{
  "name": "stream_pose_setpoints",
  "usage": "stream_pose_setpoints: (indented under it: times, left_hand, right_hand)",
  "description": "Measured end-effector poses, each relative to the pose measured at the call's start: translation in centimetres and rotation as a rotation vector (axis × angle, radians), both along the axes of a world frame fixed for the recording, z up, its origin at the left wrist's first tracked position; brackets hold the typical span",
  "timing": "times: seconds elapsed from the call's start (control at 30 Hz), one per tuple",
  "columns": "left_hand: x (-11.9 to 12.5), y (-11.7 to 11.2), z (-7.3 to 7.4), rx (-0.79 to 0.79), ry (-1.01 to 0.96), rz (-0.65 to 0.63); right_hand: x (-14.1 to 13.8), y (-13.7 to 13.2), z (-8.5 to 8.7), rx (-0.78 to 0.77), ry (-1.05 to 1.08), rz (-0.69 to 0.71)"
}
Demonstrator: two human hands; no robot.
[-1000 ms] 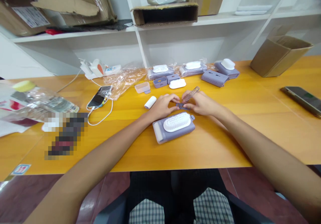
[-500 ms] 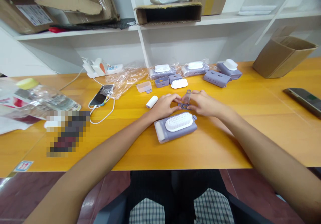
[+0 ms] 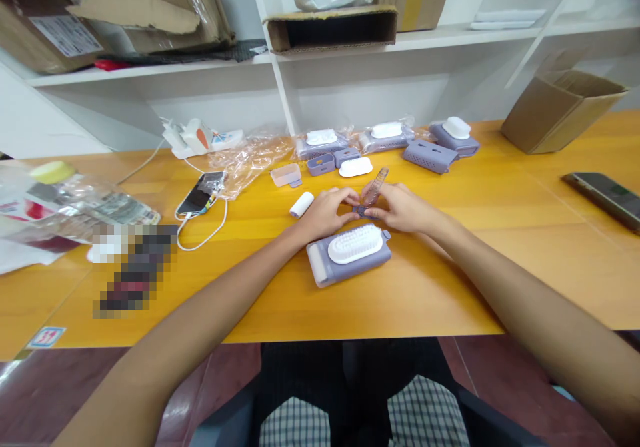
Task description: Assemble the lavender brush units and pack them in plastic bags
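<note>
My left hand [image 3: 326,215] and my right hand [image 3: 406,208] meet over the table, thumbs and fingers pinched on a small dark grey piece [image 3: 362,211], partly hidden by the fingertips. From it a clear ribbed tube [image 3: 377,185] rises at a slant beside my right fingers. Just in front of the hands lies a grey-purple case [image 3: 340,273] with a translucent left end, carrying an oval white brush [image 3: 356,243] with its bristles up. A short white cylinder [image 3: 301,205] rests left of my left hand.
Behind the hands lie a translucent cup [image 3: 286,175], small purple boxes [image 3: 321,164], a white oval piece [image 3: 355,167], a perforated purple cover [image 3: 430,157] and bagged cases. Left are a charging phone [image 3: 201,193] and a bottle [image 3: 95,193]; right, a carton [image 3: 557,113] and another phone [image 3: 605,197].
The clear tube has gone from nearly upright to leaning right, and more of it shows above my right fingers. Both hands stay at about the same spot, still pinching the grey piece.
</note>
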State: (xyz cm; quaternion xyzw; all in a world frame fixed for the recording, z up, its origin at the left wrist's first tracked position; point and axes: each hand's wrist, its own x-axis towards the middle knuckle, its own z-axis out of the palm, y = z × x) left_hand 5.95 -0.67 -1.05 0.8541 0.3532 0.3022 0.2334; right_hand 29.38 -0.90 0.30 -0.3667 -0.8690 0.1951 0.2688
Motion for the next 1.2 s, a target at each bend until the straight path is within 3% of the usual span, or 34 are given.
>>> stream_pose_setpoints:
  times: [0.3,0.47,0.73,1.2]
  left_hand:
    - [-0.1,0.1,-0.3,0.123,0.090,-0.005]
    - [-0.1,0.1,-0.2,0.167,0.057,0.016]
    - [-0.1,-0.3,0.3,0.080,-0.062,0.018]
    - [-0.2,-0.3,0.1,0.157,0.014,0.065]
  right_hand:
    - [0.5,0.3,-0.5,-0.235,0.203,-0.090]
    - [0.1,0.4,-0.9,-0.342,0.357,-0.072]
    - [-0.6,0.2,-1.0,-0.380,0.470,-0.069]
    - [-1.3,-0.5,-1.3,-0.378,0.519,0.036]
